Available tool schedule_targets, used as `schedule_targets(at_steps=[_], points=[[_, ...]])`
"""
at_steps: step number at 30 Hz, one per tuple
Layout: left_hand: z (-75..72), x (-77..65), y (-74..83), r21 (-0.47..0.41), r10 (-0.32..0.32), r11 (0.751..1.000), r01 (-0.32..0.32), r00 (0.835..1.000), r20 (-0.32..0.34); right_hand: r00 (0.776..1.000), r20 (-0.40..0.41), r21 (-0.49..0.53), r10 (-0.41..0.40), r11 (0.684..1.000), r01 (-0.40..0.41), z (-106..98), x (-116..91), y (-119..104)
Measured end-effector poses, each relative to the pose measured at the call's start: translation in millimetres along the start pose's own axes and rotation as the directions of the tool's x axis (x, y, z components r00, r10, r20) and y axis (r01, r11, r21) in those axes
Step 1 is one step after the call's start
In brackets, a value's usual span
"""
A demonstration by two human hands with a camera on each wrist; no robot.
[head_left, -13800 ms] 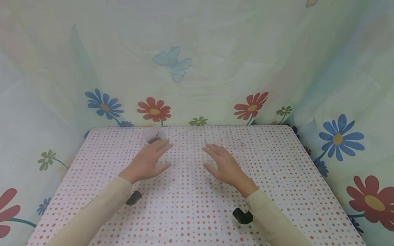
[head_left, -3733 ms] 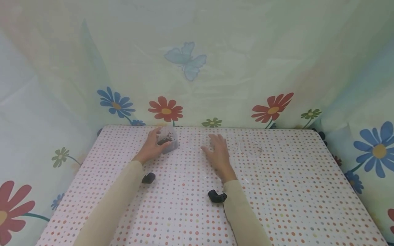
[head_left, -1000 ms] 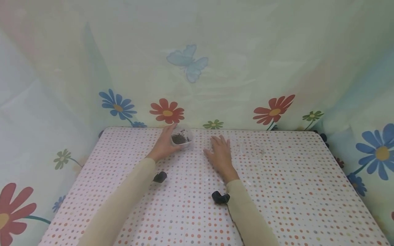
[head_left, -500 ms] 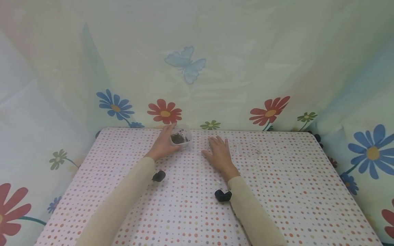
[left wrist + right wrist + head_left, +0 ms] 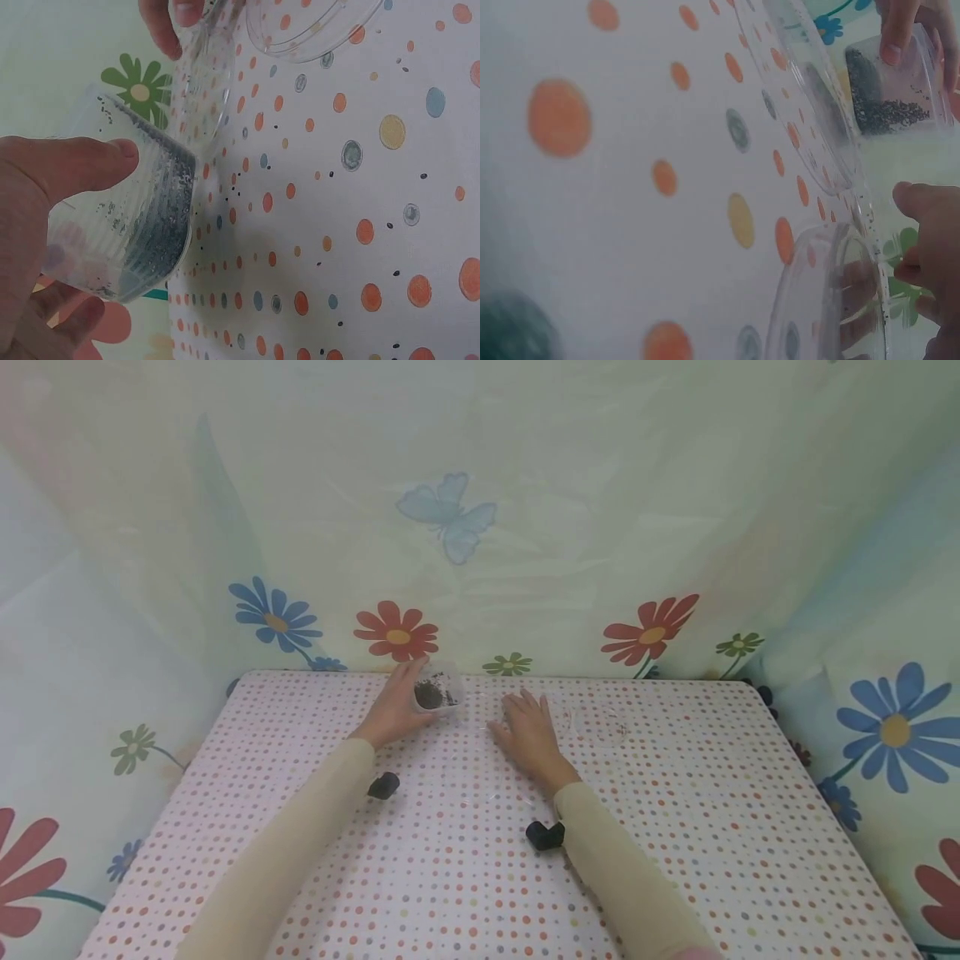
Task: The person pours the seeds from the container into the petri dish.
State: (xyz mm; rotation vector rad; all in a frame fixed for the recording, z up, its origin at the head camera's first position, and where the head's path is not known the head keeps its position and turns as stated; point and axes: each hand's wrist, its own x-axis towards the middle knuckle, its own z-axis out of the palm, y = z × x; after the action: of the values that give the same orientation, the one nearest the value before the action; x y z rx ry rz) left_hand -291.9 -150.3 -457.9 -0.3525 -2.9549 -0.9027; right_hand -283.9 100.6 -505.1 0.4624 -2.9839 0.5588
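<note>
My left hand [image 5: 397, 706] grips a clear plastic container [image 5: 438, 689] partly filled with small dark granules, near the table's far edge. In the left wrist view the container [image 5: 127, 225] is tilted, the dark granules [image 5: 165, 210] lying along its lower side, with my thumb on the near wall. My right hand [image 5: 528, 735] is to its right, fingers relaxed and slightly bent. Beside those fingers stands a clear plastic dish [image 5: 214, 90], hard to see from the head. Whether the right fingers [image 5: 161, 30] touch its rim, I cannot tell.
Another clear round piece [image 5: 600, 724], perhaps a lid, lies right of my right hand. Dark specks [image 5: 397, 274] are scattered over the dotted tablecloth [image 5: 450, 877]. A flowered curtain [image 5: 525, 527] hangs behind the table. Black wrist mounts [image 5: 545, 836] sit under both forearms.
Both hands were free at first. My left hand then took hold of the granule container, and moved it right and tilted it. Over the last second the hands have barely moved.
</note>
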Motion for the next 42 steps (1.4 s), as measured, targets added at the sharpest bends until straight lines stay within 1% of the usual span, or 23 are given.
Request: schedule_targets(at_steps=[6, 11, 17, 23, 33, 39, 42], points=[[-0.4, 0.8, 0.9, 0.025, 0.012, 1.000, -0.012, 1.000, -0.008, 1.000, 0.009, -0.052, -0.023, 0.998, 0.023, -1.9, 2.7, -1.4], [-0.4, 0.9, 1.2, 0.034, 0.022, 0.999, -0.022, 1.000, -0.009, 1.000, 0.014, -0.050, -0.021, 0.999, 0.022, -2.1, 4.1, -0.8], [0.8, 1.5, 1.1, 0.040, -0.001, 0.999, 0.001, 1.000, -0.002, 0.999, 0.010, -0.047, -0.037, 0.998, 0.038, -1.0, 5.3, -0.9], [0.4, 3.3, 6.0, 0.045, 0.012, 0.999, -0.012, 1.000, 0.002, 0.998, -0.013, -0.041, -0.057, 0.998, 0.056, -1.3, 5.3, 1.4], [1.2, 8.8, 8.2, 0.082, 0.026, 0.996, -0.026, 1.000, -0.004, 0.999, 0.017, -0.028, -0.031, 0.999, 0.031, -2.1, 6.4, 1.3], [2.5, 9.8, 9.7, 0.091, 0.026, 0.996, -0.025, 1.000, -0.002, 0.999, 0.028, -0.023, -0.027, 0.999, 0.027, -1.5, 6.1, 1.5], [3.4, 10.3, 9.3, 0.102, 0.041, 0.994, -0.040, 0.999, 0.001, 0.999, 0.027, -0.017, -0.025, 1.000, 0.026, -1.7, 4.8, 1.5]])
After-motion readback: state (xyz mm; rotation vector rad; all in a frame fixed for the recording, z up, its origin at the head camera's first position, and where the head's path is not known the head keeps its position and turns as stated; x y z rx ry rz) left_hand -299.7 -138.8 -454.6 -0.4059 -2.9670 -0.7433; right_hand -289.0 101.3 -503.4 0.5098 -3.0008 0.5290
